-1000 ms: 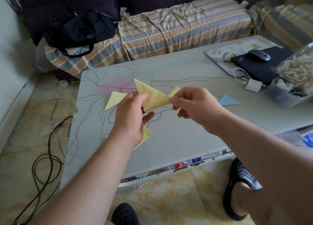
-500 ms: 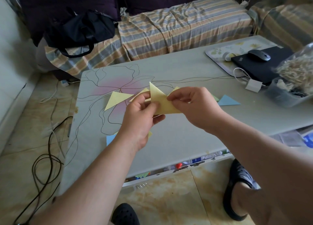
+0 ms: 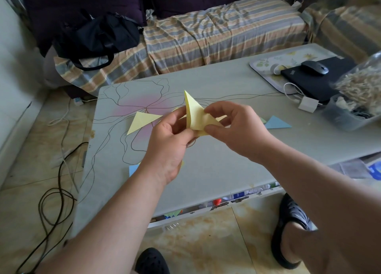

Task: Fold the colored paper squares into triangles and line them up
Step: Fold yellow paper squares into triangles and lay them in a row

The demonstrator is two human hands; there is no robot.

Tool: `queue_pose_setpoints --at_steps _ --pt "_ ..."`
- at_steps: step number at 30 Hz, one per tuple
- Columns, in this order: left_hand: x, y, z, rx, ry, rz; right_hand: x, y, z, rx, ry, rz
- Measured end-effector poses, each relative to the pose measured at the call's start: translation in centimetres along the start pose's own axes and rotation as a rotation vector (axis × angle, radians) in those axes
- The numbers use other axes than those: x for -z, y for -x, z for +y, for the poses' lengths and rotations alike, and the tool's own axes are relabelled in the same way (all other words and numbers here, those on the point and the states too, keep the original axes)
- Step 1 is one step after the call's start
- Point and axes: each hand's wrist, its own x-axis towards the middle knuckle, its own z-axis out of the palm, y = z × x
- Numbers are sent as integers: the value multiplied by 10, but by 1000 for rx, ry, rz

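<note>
You pinch the half-folded yellow paper square (image 3: 195, 116) in both grips — left hand (image 3: 167, 143), right hand (image 3: 237, 127) — above the grey surface (image 3: 226, 166), where a yellow folded triangle (image 3: 142, 121) and a blue folded triangle (image 3: 276, 123) already lie, with more to fold.

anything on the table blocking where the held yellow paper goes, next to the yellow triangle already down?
Nothing visible. The yellow paper is held above the table by both hands; bare tabletop shows around the yellow triangle. The hands hide the surface directly beneath them.
</note>
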Motion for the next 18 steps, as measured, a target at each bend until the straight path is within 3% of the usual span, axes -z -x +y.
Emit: queue_pose_setpoints --at_steps 10,15,18 --pt "0 -1 -2 46 -27 82 -4 6 -2 98 204 -62" --pt "4 -1 0 76 -19 78 -4 0 -2 -121 -185 -28" --pt "5 -2 2 101 39 80 2 -4 -4 -276 -462 -90"
